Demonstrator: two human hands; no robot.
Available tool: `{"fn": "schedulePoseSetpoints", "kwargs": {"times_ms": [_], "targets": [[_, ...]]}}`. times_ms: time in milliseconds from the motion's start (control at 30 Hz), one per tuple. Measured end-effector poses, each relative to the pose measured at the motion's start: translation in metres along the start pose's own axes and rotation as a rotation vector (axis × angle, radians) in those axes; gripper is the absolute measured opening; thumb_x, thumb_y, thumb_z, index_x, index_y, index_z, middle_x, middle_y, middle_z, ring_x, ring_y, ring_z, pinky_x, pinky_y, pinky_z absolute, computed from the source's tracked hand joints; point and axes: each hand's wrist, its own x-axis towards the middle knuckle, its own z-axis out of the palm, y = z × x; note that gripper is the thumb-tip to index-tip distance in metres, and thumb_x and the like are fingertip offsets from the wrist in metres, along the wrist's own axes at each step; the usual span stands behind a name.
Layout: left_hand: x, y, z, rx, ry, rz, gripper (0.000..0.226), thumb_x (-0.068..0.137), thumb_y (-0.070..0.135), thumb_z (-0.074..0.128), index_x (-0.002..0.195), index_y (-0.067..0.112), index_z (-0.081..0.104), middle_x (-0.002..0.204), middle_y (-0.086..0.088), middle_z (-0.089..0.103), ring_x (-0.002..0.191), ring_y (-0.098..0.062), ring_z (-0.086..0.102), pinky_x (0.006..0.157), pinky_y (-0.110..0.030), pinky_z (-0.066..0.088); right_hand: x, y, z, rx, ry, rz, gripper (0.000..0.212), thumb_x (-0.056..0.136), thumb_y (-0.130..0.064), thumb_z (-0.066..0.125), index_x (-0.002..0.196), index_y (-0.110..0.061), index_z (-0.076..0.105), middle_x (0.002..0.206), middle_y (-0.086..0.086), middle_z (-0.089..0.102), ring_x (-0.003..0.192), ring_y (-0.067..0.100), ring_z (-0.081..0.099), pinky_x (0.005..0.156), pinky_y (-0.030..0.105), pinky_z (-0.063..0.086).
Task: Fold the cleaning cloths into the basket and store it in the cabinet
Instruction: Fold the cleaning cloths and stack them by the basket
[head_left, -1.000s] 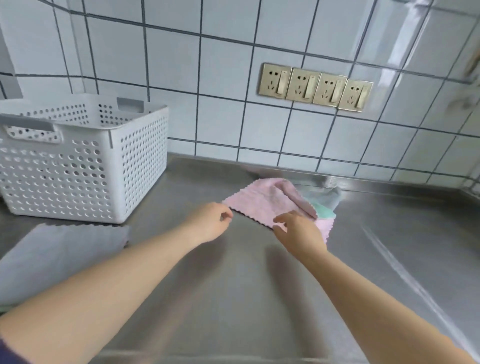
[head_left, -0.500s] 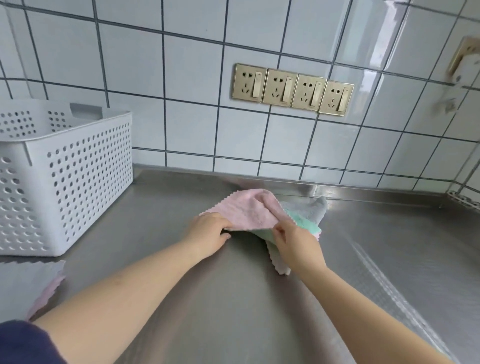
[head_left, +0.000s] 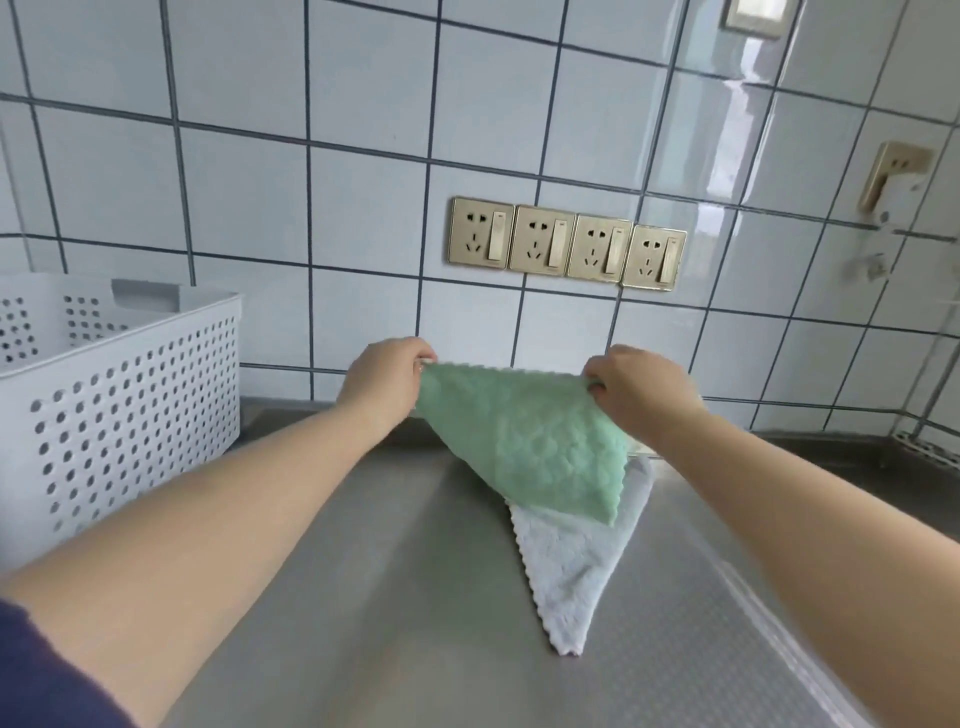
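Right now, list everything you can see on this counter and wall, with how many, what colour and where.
green cleaning cloth: one, mint green, held up by its top corners above the counter, lower edge draping onto the white cloth.
white cleaning cloth: one, pale white, lying on the counter under the green one.
basket: one, white, perforated, on the counter at left.
counter: one, steel grey.
socket panels: four, gold, in a row on the tiled wall.
wall: white tiles, dark grout.
left hand: pinches the cloth's left corner.
right hand: pinches the right corner.
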Motion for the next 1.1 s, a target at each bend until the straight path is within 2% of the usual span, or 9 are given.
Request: {"fn": "schedulePoseSetpoints", "kwargs": {"times_ms": [100,200,367,533,700,833,933,1000,1100], "targets": [[0.022,0.007,-0.032,0.081,0.075,0.084,0.037,0.088,-0.001,0.042,0.107,0.016,0.069,0.113,-0.008,0.065,0.106,-0.030,0.057,0.086,-0.037,0.046,0.021,-0.004,-0.031,0.012,0.092,0.142,0.020,0.092,-0.018,0.040,0.099,-0.018,0.059,0.091,0.007,0.064,0.076,0.028,0.056,0.060,0.029,0.041],[0.036,0.016,-0.071,0.057,0.195,0.012,0.031,0.091,0.005,0.043,0.107,0.017,0.068,0.114,-0.007,0.065,0.106,-0.030,0.057,0.085,-0.037,0.047,0.041,-0.016,-0.060,0.570,0.032,0.346,0.021,0.093,-0.014,0.038,0.099,-0.015,0.058,0.079,0.003,0.067,0.071,0.025,0.069,0.073,0.040,0.057],[0.019,0.015,-0.122,-0.007,0.259,0.010,0.024,0.094,0.011,0.048,0.107,0.015,0.067,0.111,-0.004,0.067,0.102,-0.025,0.058,0.083,-0.031,0.045,0.034,-0.039,-0.078,0.780,0.079,0.304,0.024,0.093,-0.009,0.041,0.106,-0.014,0.061,0.101,0.011,0.066,0.099,0.032,0.065,0.075,0.037,0.049],[-0.046,0.000,-0.156,0.078,0.153,0.123,0.023,0.090,0.007,0.051,0.102,0.015,0.069,0.107,-0.004,0.068,0.101,-0.025,0.059,0.079,-0.031,0.043,-0.035,-0.060,-0.075,0.700,0.008,0.213,0.020,0.095,-0.019,0.046,0.106,-0.013,0.062,0.085,0.003,0.063,0.072,0.022,0.054,0.060,0.026,0.037],[-0.141,-0.016,-0.177,0.112,0.048,0.157,0.018,0.090,0.015,0.056,0.100,0.017,0.070,0.103,0.003,0.069,0.095,-0.019,0.061,0.078,-0.027,0.041,-0.122,-0.083,-0.066,0.637,-0.038,0.194,0.016,0.094,-0.030,0.051,0.101,-0.021,0.063,0.085,-0.002,0.061,0.071,0.016,0.051,0.056,0.026,0.035],[-0.219,-0.022,-0.191,0.163,0.020,0.157,0.029,0.083,0.044,0.047,0.088,0.026,0.069,0.088,0.016,0.067,0.085,-0.008,0.062,0.095,-0.036,0.032,-0.197,-0.092,-0.056,0.764,0.029,0.153,0.016,0.088,-0.026,0.063,0.099,-0.016,0.068,0.097,-0.007,0.059,0.092,0.013,0.053,0.073,0.024,0.032],[-0.267,-0.028,-0.194,0.097,-0.144,0.126,0.041,0.077,0.056,0.039,0.086,0.027,0.067,0.085,0.018,0.064,0.083,-0.004,0.057,0.109,-0.036,0.027,-0.243,-0.093,-0.048,0.929,-0.086,0.144,0.010,0.088,-0.025,0.064,0.097,-0.027,0.067,0.097,-0.018,0.063,0.090,0.004,0.056,0.071,0.017,0.038],[-0.289,-0.026,-0.194,0.057,-0.251,0.084,0.049,0.075,0.059,0.037,0.089,0.024,0.067,0.087,0.014,0.064,0.086,-0.011,0.058,0.091,-0.034,0.044,-0.266,-0.094,-0.042,0.957,-0.171,0.149,0.007,0.089,-0.027,0.061,0.089,-0.033,0.064,0.080,-0.019,0.063,0.075,0.000,0.055,0.064,0.012,0.039],[-0.313,-0.020,-0.193,0.029,-0.357,0.021,0.036,0.080,0.053,0.045,0.092,0.025,0.065,0.088,0.018,0.061,0.087,-0.009,0.058,0.078,-0.029,0.046,-0.291,-0.097,-0.032,0.898,-0.175,0.178,0.018,0.092,-0.028,0.058,0.075,-0.033,0.055,0.059,-0.012,0.053,0.059,0.004,0.048,0.057,0.015,0.038]]}}
